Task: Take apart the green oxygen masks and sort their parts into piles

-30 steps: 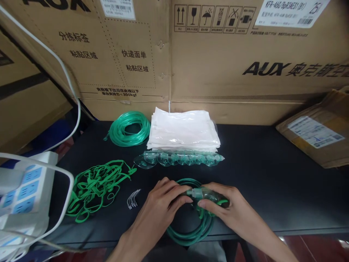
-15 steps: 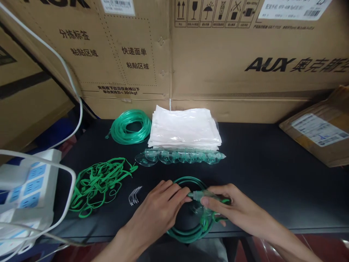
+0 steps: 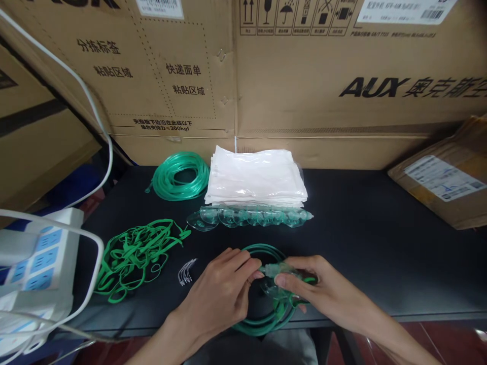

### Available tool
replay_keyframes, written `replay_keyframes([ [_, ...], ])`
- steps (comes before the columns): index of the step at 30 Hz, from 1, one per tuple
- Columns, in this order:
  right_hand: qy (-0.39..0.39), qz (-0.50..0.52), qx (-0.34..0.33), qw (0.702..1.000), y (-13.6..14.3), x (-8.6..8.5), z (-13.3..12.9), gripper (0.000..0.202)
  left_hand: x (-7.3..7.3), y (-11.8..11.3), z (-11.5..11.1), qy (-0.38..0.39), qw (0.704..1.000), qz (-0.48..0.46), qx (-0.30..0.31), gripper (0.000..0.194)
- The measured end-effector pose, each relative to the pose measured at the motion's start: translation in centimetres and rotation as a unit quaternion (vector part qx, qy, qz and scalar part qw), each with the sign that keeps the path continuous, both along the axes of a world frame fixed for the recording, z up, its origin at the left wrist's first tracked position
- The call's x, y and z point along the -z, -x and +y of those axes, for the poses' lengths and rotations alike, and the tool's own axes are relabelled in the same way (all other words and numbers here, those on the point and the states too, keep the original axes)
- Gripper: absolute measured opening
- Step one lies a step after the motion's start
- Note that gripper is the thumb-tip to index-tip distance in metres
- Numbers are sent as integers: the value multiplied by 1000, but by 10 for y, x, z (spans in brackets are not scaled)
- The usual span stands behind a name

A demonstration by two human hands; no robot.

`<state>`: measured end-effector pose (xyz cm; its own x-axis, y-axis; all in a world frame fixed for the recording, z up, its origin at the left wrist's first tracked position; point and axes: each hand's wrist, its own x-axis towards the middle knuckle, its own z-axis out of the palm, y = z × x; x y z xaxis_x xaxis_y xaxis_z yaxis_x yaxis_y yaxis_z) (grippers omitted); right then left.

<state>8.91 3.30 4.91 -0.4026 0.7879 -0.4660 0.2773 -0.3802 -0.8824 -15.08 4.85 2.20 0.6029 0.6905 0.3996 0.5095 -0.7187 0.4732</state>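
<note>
Near the table's front edge, my left hand [image 3: 228,284] pinches the end of a green tube [image 3: 262,330] that lies coiled beneath both hands. My right hand [image 3: 312,284] is closed on a clear green mask [image 3: 271,289], thumb on top near its connector [image 3: 273,269]. Tube end and connector meet between my fingertips; how far one sits in the other cannot be made out. A green strap [image 3: 294,300] hangs by the mask, partly hidden by my right hand.
Behind stand white bags [image 3: 256,175], a row of clear masks [image 3: 254,216] and coiled green tubing [image 3: 180,176]. Green straps [image 3: 139,253], thin metal strips [image 3: 186,272] and a power strip [image 3: 43,263] lie left. Cardboard boxes [image 3: 304,111] line the back; another box [image 3: 456,172] is right.
The view has shifted slightly, moving everything a little to the left in the picture. Both hands keep their grips, with the mask and tube end still together between them.
</note>
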Motion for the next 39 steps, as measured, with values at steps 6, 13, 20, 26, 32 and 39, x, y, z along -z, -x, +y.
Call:
replay_keyframes([
  [6, -86, -50, -19, 995, 2, 0, 0, 45, -2, -1, 0, 32, 999, -25, 0, 26],
  [13, -171, -119, -36, 977, 2, 2, 0, 37, 2, -2, -1, 50, 998, -30, 1, 24],
  [20, -229, -138, -40, 963, 4, 0, 0, 28, 1, -2, -1, 69, 997, -43, -7, 24],
  [26, -263, -165, -30, 950, 8, 3, 0, 24, 3, -3, 2, 88, 995, -39, -17, 23],
  [32, -305, -163, -48, 937, 4, 11, 2, 39, 1, 7, 3, 103, 994, 14, -19, 20],
  [39, -421, -197, -66, 883, 3, 22, -1, 55, 1, 32, 0, 120, 983, 119, -75, 48],
])
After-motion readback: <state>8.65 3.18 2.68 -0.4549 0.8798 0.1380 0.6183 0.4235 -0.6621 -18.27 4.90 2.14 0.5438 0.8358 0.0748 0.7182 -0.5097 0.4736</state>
